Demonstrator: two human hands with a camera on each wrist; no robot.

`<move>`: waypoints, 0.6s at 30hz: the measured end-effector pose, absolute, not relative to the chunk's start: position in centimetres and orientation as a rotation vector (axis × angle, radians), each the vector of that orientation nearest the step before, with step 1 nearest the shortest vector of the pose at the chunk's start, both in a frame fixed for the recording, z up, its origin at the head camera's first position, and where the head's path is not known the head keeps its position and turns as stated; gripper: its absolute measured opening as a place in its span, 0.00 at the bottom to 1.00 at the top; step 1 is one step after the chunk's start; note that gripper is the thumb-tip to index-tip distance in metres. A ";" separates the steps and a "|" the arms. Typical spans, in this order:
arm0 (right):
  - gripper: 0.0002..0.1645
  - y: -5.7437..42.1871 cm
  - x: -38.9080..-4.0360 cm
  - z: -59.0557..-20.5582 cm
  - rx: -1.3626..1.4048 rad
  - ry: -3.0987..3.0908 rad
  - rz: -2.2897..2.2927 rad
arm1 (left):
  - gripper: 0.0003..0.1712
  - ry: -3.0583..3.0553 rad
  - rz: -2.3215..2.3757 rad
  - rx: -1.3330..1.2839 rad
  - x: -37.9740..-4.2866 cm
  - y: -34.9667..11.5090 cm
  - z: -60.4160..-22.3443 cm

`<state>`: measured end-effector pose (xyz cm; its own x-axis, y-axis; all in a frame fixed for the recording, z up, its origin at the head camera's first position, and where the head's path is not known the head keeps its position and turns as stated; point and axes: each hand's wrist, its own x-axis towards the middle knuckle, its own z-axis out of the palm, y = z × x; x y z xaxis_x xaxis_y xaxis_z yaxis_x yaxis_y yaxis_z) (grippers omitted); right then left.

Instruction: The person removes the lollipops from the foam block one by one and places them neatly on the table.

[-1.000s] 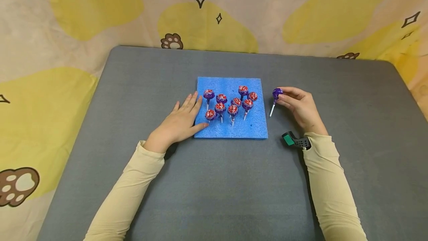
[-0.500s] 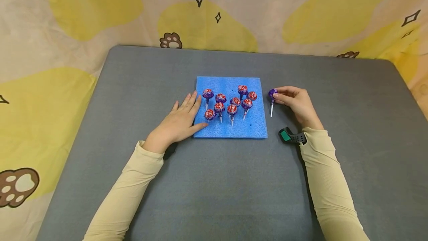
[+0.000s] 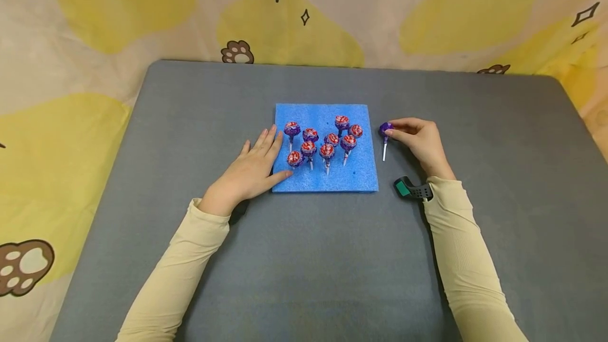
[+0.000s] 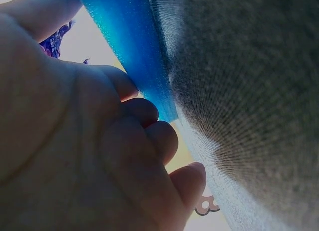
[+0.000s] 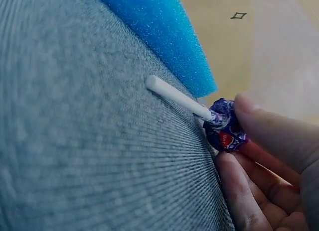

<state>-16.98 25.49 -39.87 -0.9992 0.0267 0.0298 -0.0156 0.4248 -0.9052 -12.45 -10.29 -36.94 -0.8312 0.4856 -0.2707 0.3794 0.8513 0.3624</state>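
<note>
In the head view my left hand [image 3: 252, 170] lies spread at the left side of a blue foam block [image 3: 361, 176]. Its thumb reaches over the block's front left corner, and its fingers touch the left edge. Several lollipops with red-and-purple wrappers, one of them a lollipop [image 3: 326, 151] near the middle, stand in the foam on white sticks. Right of the block, my right hand [image 3: 424, 141] pinches another lollipop [image 5: 224, 126] by its purple-wrapped head, between thumb and fingers. Its white stick [image 5: 174, 97] points down toward the near side in the head view, apart from the foam.
A grey table [image 3: 304, 268] carries everything. Behind it hangs a yellow and cream cloth [image 3: 380, 4] with paw prints. A black strap [image 3: 418, 191] with a green-faced piece sits at my right wrist, close to the tabletop.
My right hand has shifted slightly left with the lollipop, whose stick has swung from slanting to nearly straight in the head view. The left hand stays against the foam block.
</note>
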 end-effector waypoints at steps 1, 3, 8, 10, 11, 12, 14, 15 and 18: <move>0.20 25.5 -17.0 -39.9 -0.004 -2.626 1.644 | 0.50 2.672 0.419 0.648 -12.5 -10.3 -37.0; 0.20 25.5 -17.0 -39.9 0.006 -2.638 1.622 | 0.50 2.672 0.413 0.647 -12.5 -10.3 -37.0; 0.20 25.6 -17.1 -40.0 0.009 -2.636 1.629 | 0.50 2.678 0.404 0.653 -12.6 -10.3 -37.1; 0.20 25.6 -17.1 -40.0 0.003 -2.622 1.645 | 0.50 2.680 0.400 0.656 -12.6 -10.3 -37.1; 0.19 25.6 -17.2 -40.1 0.001 -2.612 1.655 | 0.50 2.679 0.399 0.656 -12.6 -10.3 -37.1; 0.19 25.6 -17.2 -40.1 0.000 -2.603 1.662 | 0.50 2.679 0.397 0.656 -12.6 -10.3 -37.1; 0.18 25.6 -17.2 -40.1 -0.003 -2.583 1.683 | 0.50 2.677 0.397 0.654 -12.6 -10.3 -37.1; 0.18 25.6 -17.2 -40.1 -0.005 -2.573 1.694 | 0.50 2.675 0.397 0.652 -12.6 -10.3 -37.2; 0.18 25.6 -17.2 -40.2 -0.006 -2.547 1.728 | 0.50 2.674 0.400 0.649 -12.6 -10.3 -37.2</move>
